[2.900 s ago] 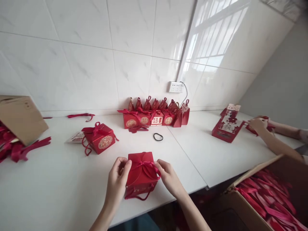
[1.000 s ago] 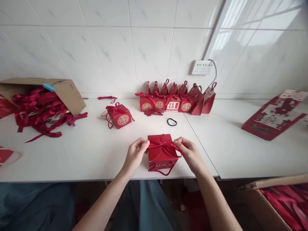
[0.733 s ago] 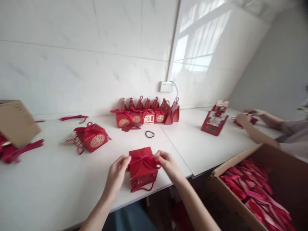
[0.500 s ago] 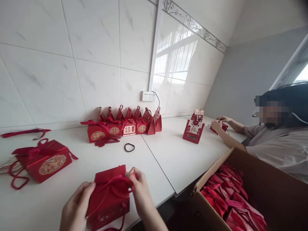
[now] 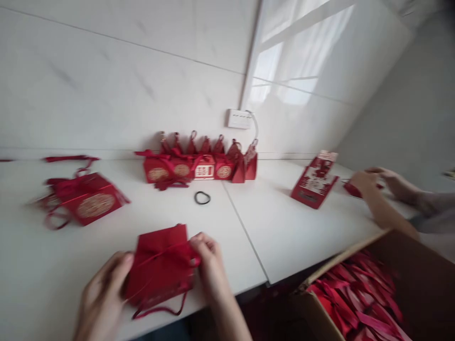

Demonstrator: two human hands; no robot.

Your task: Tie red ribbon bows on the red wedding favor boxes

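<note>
A red gift box (image 5: 159, 265) with a red ribbon across its top sits near the front edge of the white table (image 5: 284, 227). My left hand (image 5: 103, 296) grips its left side. My right hand (image 5: 209, 265) pinches the ribbon at the box's right top edge. A cord handle loops out below the box. The picture is smeared by motion.
A finished red box (image 5: 88, 203) lies at the left. A row of red boxes (image 5: 199, 163) stands by the wall, with a black hair band (image 5: 202, 197) in front. A cardboard box of red ribbons (image 5: 359, 293) is at the lower right. Another person's hands (image 5: 377, 182) work at the right beside a flat red card (image 5: 314, 180).
The view swings left and right between frames. Both hands stay on the red box, with the ribbon drawn tighter across its top.
</note>
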